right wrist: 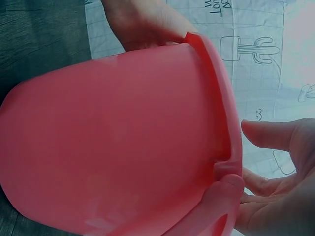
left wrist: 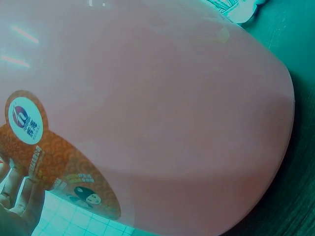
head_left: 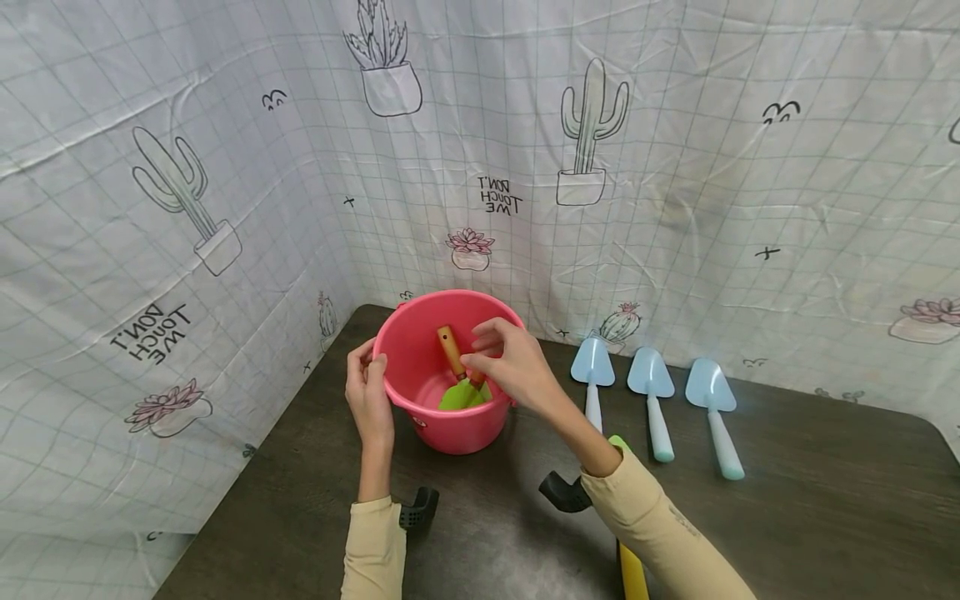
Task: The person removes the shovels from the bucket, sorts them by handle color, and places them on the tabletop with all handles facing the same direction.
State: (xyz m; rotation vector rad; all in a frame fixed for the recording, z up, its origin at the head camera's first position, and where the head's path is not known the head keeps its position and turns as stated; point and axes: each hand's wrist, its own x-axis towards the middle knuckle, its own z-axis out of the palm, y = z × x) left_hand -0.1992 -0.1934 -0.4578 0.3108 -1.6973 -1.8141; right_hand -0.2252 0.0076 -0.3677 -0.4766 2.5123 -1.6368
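A pink bucket (head_left: 457,429) stands on the dark table, its outside filling much of both wrist views. My left hand (head_left: 370,400) holds its left rim. Over the right part of the opening is my right hand (head_left: 513,362); in the right wrist view this hand (right wrist: 283,182) has thumb and fingers apart, with nothing seen between them. Inside the bucket lie toy shovels with green blades (head_left: 456,397). One has a yellow-orange handle (head_left: 452,352); an orange handle (head_left: 477,378) shows just below my right fingertips.
Three light blue toy shovels lie in a row to the right: one blade (head_left: 592,362) partly behind my forearm, then a second (head_left: 651,373) and a third (head_left: 710,386). A yellow handle (head_left: 633,575) shows beneath my right sleeve. Patterned cloth (head_left: 675,208) hangs behind the table.
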